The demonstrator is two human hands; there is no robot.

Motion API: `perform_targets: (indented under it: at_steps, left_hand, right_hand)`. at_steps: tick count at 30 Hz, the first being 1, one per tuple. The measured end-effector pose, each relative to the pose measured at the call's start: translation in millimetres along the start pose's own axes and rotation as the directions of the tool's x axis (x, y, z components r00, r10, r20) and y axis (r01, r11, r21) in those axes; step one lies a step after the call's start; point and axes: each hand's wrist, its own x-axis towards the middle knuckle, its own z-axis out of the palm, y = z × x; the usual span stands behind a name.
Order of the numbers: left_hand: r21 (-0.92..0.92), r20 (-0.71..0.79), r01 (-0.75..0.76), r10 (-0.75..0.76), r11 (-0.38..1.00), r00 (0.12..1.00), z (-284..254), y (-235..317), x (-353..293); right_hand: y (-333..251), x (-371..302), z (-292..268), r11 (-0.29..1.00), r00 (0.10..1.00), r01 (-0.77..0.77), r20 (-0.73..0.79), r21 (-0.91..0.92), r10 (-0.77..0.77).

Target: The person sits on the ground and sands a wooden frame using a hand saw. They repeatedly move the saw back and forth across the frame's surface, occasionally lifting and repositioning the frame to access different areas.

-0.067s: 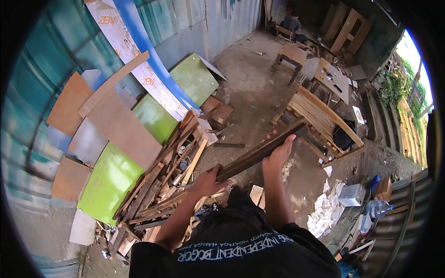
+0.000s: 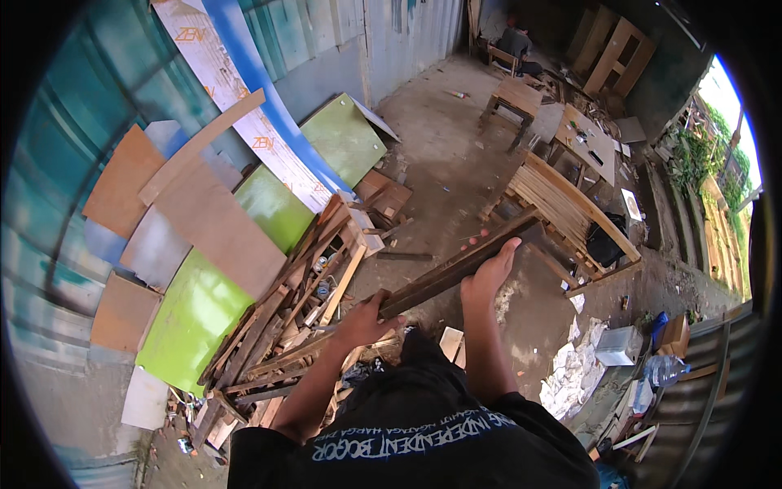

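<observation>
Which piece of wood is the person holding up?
The long dark plank: the left hand holds its near end and the right hand its far part. The pieces in the wood pile lie heaped instead.

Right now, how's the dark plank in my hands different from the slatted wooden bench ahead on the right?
The dark plank is deep brown; the slatted bench is a lighter, yellowish brown. The plank is one long, narrow shape, while the bench is a broad frame with many slats. The plank is held up between your left hand and right hand; the bench rests on the floor. Both look wooden.
</observation>
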Motion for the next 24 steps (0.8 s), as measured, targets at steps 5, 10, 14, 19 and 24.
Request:
perform_targets:
  at_steps: [5,10,14,19,24]
  left_hand:
    - [-0.233,-0.158,-0.038,0.001,0.972,0.987,9,-35,11]
    - [-0.225,-0.164,0.141,-0.18,0.964,0.97,-20,-26,42]
    - [-0.216,-0.203,0.186,-0.23,0.959,0.952,-33,-25,57]
    - [-0.142,-0.237,0.307,-0.333,0.941,0.913,-39,-16,78]
    - [-0.016,-0.334,0.488,-0.465,0.873,0.82,-32,-7,71]
  right_hand:
    - [12,16,27,0.995,0.993,-0.101,0.053,0.006,0.101]
    - [43,67,56,0.958,0.943,-0.286,0.187,0.027,0.276]
    - [57,94,87,0.884,0.846,-0.468,0.296,0.014,0.443]
    - [85,132,114,0.826,0.773,-0.557,0.312,-0.084,0.553]
    - [122,145,134,0.719,0.659,-0.675,0.302,-0.166,0.689]
